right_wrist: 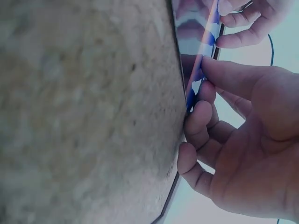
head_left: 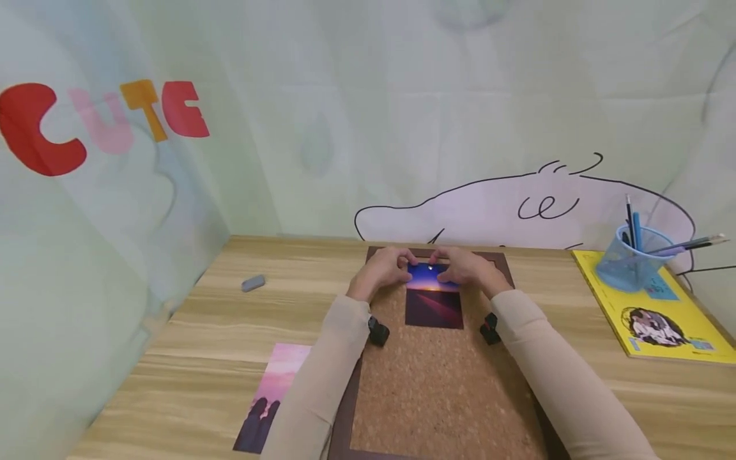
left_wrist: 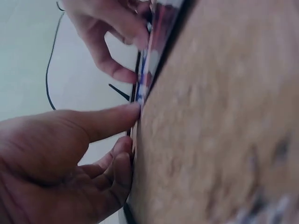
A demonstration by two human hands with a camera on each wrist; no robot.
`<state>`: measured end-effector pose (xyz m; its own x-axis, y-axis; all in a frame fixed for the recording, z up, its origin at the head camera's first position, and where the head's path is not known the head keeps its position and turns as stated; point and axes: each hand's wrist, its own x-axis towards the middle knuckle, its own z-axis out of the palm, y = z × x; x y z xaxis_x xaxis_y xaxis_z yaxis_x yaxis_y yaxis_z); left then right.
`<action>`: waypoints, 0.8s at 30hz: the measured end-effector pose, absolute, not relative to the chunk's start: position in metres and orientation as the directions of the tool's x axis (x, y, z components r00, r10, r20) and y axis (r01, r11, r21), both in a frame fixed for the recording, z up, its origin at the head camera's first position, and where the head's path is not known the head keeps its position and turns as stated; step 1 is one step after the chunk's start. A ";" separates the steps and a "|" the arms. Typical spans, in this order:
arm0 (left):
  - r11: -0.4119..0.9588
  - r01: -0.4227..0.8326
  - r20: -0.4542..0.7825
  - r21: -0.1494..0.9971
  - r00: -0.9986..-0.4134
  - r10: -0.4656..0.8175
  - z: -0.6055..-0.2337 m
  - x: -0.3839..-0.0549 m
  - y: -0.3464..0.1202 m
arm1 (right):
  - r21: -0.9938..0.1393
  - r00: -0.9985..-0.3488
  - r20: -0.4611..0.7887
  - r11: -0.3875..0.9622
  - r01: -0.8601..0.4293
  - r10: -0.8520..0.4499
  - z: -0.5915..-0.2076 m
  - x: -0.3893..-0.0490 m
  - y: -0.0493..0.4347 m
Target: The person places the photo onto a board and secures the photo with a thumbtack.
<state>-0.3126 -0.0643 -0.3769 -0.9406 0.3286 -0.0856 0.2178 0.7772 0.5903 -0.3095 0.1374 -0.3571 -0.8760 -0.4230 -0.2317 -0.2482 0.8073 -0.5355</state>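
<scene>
From my remote seat I'm seeing the photo [head_left: 434, 308] shining like smooth, glossy paper, the board [head_left: 443, 390] showing rough, grainy cork, the tabletop [head_left: 213, 361] looking wooden, and the cup [head_left: 618, 271] looking like translucent plastic.

Running free over dark-framed brown cork board [head_left: 443, 390] between beige-sleeved forearms [head_left: 313, 377]; being blocked near top by bare left hand [head_left: 386, 271] and right hand [head_left: 467, 268].
</scene>
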 end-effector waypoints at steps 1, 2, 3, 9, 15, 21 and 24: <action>0.775 0.219 -0.092 0.593 -0.938 0.335 -0.376 -0.313 -0.066 | -0.535 -0.876 -0.230 0.807 -0.250 -0.424 -0.357 -0.309 0.138; 0.774 0.222 -0.097 0.594 -0.935 0.342 -0.375 -0.313 -0.067 | -0.534 -0.876 -0.236 0.809 -0.244 -0.420 -0.357 -0.308 0.139; 0.775 0.229 -0.099 0.589 -0.931 0.350 -0.374 -0.313 -0.068 | -0.529 -0.877 -0.238 0.813 -0.243 -0.417 -0.357 -0.308 0.139; 0.802 0.284 -0.103 0.525 -0.914 0.392 -0.371 -0.310 -0.069 | -0.494 -0.869 -0.257 0.830 -0.257 -0.422 -0.354 -0.302 0.145; 0.802 0.290 -0.121 0.522 -0.906 0.406 -0.370 -0.306 -0.071 | -0.488 -0.855 -0.263 0.826 -0.281 -0.447 -0.357 -0.300 0.152; 0.808 0.298 -0.129 0.509 -0.901 0.414 -0.370 -0.304 -0.074 | -0.502 -0.847 -0.282 0.821 -0.270 -0.451 -0.357 -0.298 0.157; 0.818 0.324 -0.123 0.475 -0.896 0.426 -0.369 -0.303 -0.075 | -0.513 -0.845 -0.281 0.815 -0.269 -0.456 -0.356 -0.294 0.162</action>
<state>-0.3030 -0.0748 -0.3687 -0.8965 0.4257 -0.1227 0.3237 0.8185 0.4746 -0.2945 0.1618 -0.3562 -0.8447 -0.4556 -0.2809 -0.2690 0.8151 -0.5130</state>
